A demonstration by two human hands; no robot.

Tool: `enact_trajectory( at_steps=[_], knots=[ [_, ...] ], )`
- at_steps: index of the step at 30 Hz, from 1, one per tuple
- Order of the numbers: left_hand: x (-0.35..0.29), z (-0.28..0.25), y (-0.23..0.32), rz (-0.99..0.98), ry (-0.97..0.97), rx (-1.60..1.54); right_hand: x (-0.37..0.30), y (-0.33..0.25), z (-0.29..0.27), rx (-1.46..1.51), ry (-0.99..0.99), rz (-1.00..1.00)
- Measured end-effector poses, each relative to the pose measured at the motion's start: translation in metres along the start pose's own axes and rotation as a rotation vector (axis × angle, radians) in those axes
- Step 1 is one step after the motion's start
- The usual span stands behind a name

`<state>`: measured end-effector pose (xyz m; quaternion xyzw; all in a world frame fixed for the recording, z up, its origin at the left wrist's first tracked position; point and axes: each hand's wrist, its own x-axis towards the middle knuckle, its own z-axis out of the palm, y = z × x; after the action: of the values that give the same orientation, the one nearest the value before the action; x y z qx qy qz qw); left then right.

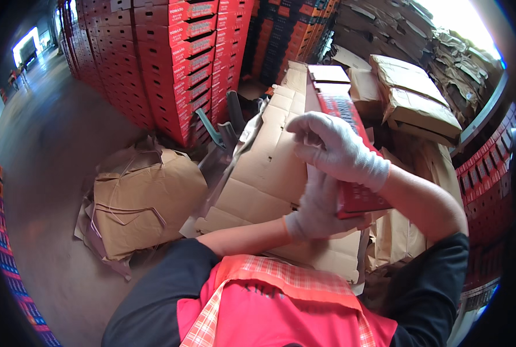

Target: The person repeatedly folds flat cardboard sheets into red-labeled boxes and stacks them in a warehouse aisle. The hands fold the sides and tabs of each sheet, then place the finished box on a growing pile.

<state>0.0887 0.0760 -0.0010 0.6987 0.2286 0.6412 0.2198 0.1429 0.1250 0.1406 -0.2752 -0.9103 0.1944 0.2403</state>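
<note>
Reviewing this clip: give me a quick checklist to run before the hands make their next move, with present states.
1. Left hand in whitish knit glove touching the long red printed cardboard piece: ok, near its lower end.
2. Right hand in whitish knit glove gripping that piece: cannot tell; fingers curled.
3. Flat brown creased cardboard fully uncovered: not ok; hands overlap it in view.
4. Brown paper-wrapped bundle apart from both hands: ok, at left.

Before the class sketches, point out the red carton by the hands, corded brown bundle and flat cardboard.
Red carton [362, 198]: head view, on its near end.
Corded brown bundle [149, 192]: head view, on its wrapping.
Flat cardboard [261, 165]: head view, on its upper face.
</note>
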Motion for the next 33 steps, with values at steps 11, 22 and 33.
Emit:
enact_trajectory(
  at_steps=[11, 22, 33],
  knots=[
    [-0.094, -0.198, -0.021, -0.051, -0.142, 0.754, -0.040, 0.048, 0.071, -0.316, -0.661, 0.381],
    [-0.099, -0.117, -0.039, 0.387, -0.642, 0.153, -0.152, 0.014, 0.076, -0.628, 0.177, 0.397],
    [-0.095, -0.081, -0.110, 0.088, -0.646, 0.210, -0.377, -0.172, 0.142, -0.625, 1.324, 1.540]
  ],
)
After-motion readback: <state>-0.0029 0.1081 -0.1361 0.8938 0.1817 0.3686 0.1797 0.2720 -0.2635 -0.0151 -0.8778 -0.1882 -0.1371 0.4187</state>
